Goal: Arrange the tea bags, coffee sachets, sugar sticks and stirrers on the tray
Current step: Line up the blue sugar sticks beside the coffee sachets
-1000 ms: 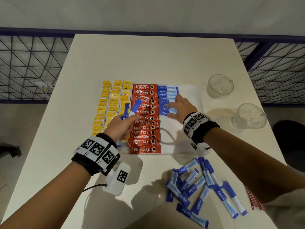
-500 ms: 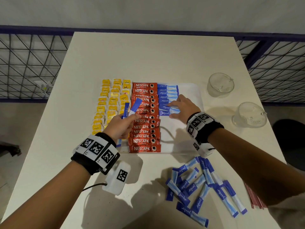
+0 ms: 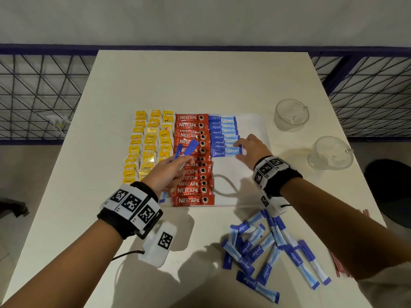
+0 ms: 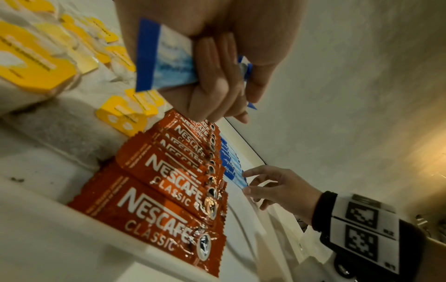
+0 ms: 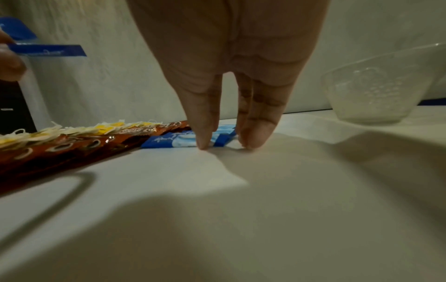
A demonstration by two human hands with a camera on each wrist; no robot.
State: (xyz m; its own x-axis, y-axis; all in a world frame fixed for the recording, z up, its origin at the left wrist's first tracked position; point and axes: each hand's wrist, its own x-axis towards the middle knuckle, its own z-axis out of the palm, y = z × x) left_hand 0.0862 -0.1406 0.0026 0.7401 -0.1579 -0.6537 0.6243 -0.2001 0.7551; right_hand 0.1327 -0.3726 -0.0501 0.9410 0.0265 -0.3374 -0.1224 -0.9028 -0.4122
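Observation:
On the white tray (image 3: pixel 251 123) lie yellow tea bags (image 3: pixel 149 145), a column of red coffee sachets (image 3: pixel 193 165) and a column of blue sugar sticks (image 3: pixel 222 134). My left hand (image 3: pixel 169 174) hovers over the coffee sachets and grips a few blue sugar sticks (image 3: pixel 188 148) (image 4: pixel 166 57). My right hand (image 3: pixel 249 150) rests on the tray with straight fingers (image 5: pixel 205 122) touching the right end of the nearest laid sugar stick (image 3: pixel 224 152) (image 5: pixel 183 141). A heap of loose sugar sticks (image 3: pixel 266 245) lies on the table nearer me. Red-striped stirrers (image 3: pixel 340 266) peek out under my right forearm.
Two clear glass cups stand right of the tray, one further away (image 3: pixel 291 114) and one nearer (image 3: pixel 331 152). The white table (image 3: pixel 200 81) ends at a black railing (image 3: pixel 44 96) with wire mesh on both sides. A white sensor tag (image 3: pixel 159 245) hangs from my left wrist.
My right hand has slid right along the sugar column, its fingertips now at the right end of the nearest stick. My left hand has barely moved, still holding its sticks.

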